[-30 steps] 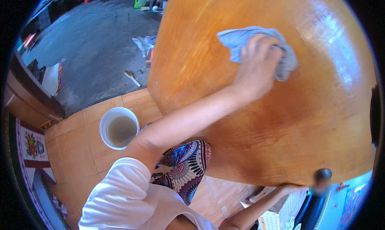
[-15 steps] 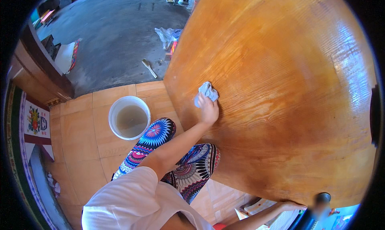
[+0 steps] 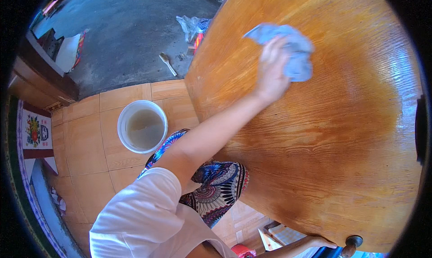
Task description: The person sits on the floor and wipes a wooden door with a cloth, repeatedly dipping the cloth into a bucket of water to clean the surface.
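A varnished wooden door (image 3: 315,145) fills the right side of the view. My left hand (image 3: 273,71), slightly blurred, reaches up across it and presses a crumpled light-blue cloth (image 3: 299,62) to its surface. At the door's lower edge, my right hand (image 3: 321,242) grips the edge beside a dark round knob (image 3: 354,241). Part of that hand's fingers is hidden behind the door.
A white bucket (image 3: 120,133) of murky water stands on tan floor tiles (image 3: 85,152) left of my legs. Beyond lies grey concrete with a brush (image 3: 167,63) and plastic bags (image 3: 188,27). A dark door frame (image 3: 51,76) rises at left.
My left hand has moved up and to the right over the door, and the cloth has spread out wider. My right hand still holds the door's edge.
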`<state>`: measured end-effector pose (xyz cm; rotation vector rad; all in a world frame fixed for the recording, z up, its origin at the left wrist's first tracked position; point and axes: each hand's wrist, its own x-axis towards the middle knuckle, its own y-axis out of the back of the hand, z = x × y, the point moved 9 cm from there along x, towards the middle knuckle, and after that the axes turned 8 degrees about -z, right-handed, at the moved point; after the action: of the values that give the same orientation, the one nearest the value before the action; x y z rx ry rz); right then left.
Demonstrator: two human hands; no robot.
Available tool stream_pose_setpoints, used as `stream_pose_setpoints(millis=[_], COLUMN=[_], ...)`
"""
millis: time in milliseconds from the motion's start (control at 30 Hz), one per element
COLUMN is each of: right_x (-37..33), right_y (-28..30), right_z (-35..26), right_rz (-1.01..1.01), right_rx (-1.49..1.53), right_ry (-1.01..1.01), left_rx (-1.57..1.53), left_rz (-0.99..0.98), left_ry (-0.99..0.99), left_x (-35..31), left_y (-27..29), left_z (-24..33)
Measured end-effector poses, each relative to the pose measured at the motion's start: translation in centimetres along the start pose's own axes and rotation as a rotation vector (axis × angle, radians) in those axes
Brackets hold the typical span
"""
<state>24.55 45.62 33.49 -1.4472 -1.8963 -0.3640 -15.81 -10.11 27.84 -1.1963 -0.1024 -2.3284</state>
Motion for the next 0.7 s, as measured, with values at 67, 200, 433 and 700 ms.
stream_pose_setpoints(millis=[67, 200, 433, 700], right_x=[-1.7, -1.1, 0.0, -0.8], right_y=[-0.6, -1.1, -1.8, -0.8], right_z=[-0.8, -0.9, 1.5, 0.1], right_rz=[0.123, 0.088, -0.034, 0.024], right_rx=[-0.044, -0.069, 0.046, 0.051], right_ry=[-0.120, -0.083, -0.121, -0.110], left_rx=[0.047, 0.293, 0.183, 0.022], left_rz=[0.046, -0.106, -0.165, -0.108], left_ry=[0.177, 0.554, 1.173, 0.161], left_x=[-5.3, -19.0, -26.3, -0.4], left_y=[0.8, 3.3, 3.1, -1.8], left_z=[-5.5, -19.1, -21.6, 3.0])
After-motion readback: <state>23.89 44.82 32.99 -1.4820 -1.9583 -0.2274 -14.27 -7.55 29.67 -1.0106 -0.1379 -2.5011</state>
